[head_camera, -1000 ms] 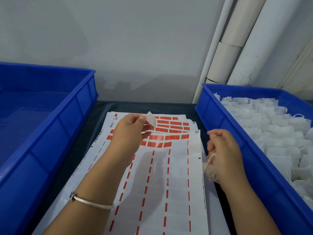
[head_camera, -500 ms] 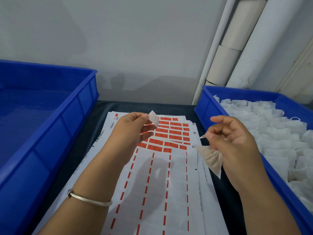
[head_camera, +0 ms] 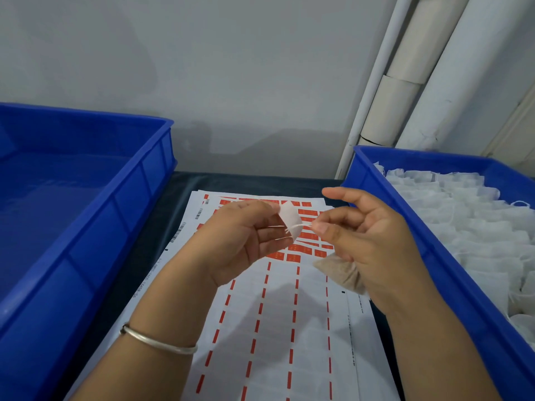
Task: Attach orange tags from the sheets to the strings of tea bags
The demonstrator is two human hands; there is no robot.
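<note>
The blue bin at the worktop's left edge point(head_camera: 86, 215) shows only its bare floor in the part I can see, so I judge that few or no finished bags have gone in yet and nearly all the work is ahead. My left hand point(head_camera: 240, 241) is raised over the far half of the sheets, and its fingers point(head_camera: 260, 208) pinch a peeled tag point(head_camera: 291, 219), which shows me its pale back and curls a little, so the orange face is turned away. A thin white string point(head_camera: 299, 226) runs across that tag, touching it or very nearly; I cannot tell whether it is stuck down yet. I judge this is the joining step, with the tag not yet folded shut over the string.

Below my hands the sheets point(head_camera: 278, 328) lie along the middle of the worktop, reaching toward its near edge. Most rows are stripped to white backing with only thin orange dashes left; a few rows of whole orange tags remain at the far end.

My right hand point(head_camera: 367, 241) pinches the string's end between thumb and finger, the index finger straight, and a brownish tea bag point(head_camera: 341, 274) hangs beneath its palm. At the right edge, the second blue bin point(head_camera: 405, 221) is heaped with white untagged bags point(head_camera: 463, 215).
</note>
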